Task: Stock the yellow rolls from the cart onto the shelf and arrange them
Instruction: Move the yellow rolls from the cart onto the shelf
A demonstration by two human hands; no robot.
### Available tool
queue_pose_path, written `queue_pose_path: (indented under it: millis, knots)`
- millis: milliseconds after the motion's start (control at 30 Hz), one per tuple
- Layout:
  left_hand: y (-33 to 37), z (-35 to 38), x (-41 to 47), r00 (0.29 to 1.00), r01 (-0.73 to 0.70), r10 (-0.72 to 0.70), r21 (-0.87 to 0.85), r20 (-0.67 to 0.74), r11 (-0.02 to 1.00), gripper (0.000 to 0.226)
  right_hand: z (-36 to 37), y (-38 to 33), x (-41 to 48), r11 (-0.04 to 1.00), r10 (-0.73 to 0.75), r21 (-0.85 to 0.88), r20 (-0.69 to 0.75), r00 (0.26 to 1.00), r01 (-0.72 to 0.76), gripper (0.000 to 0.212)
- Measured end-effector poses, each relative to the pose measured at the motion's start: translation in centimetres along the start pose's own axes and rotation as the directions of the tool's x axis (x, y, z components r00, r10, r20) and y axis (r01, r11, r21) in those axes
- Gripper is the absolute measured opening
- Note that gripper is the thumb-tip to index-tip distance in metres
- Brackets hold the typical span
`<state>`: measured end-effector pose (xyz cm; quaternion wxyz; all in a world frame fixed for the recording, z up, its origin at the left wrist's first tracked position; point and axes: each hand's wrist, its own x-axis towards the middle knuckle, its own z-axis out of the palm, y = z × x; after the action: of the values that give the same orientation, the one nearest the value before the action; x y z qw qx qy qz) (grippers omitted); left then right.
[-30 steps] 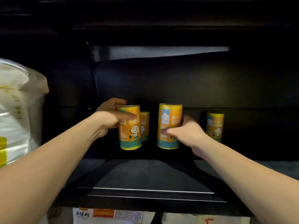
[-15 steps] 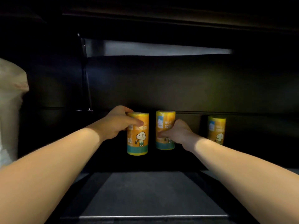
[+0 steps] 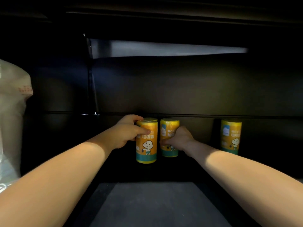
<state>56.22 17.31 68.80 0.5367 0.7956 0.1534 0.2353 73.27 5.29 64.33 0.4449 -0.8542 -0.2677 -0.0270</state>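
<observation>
1. Front roll [image 3: 146,145]: upright, long axis vertical, deep on the shelf [image 3: 155,203]; gripped near its top by the left hand [image 3: 126,135], thumb across the label.
2. Second roll [image 3: 169,127]: upright, just right of item 1, set slightly further back; clasped at mid-height by the right hand [image 3: 179,138], fingers curled round it.
3. Rear roll [image 3: 151,119]: only the top was seen, directly behind item 1.
4. Far roll [image 3: 231,136]: upright, well apart to the right, untouched; the right hand was judged the nearer.
</observation>
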Motion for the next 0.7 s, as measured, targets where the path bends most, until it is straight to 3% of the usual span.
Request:
queue_pose_path:
  millis: [267,433,567,700]
  knots:
    - [-0.8,-0.2,0.7,0.999,-0.018,0.018,-0.003,0.027,1.0,0.069,0.5,-0.4,0.4,0.999,0.029,-0.014,-0.02,0.999,-0.029,0.096]
    - [-1.1,-0.3,1.2,0.999,0.003,-0.003,-0.01,0.033,1.0,0.07,0.3,0.2,1.1,0.999,0.004,-0.034,0.075,0.997,-0.001,0.125]
    - [-0.9,-0.5,0.9,0.997,0.038,-0.044,0.09,0.067,0.995,0.073,-0.3,0.9,1.2,0.999,0.009,-0.049,0.155,0.988,-0.001,0.116]
    - [-1.2,0.0,0.4,0.995,0.034,-0.046,0.132,0.086,0.991,0.083,-0.6,0.7,0.2,0.999,0.01,-0.054,0.135,0.991,-0.003,0.088]
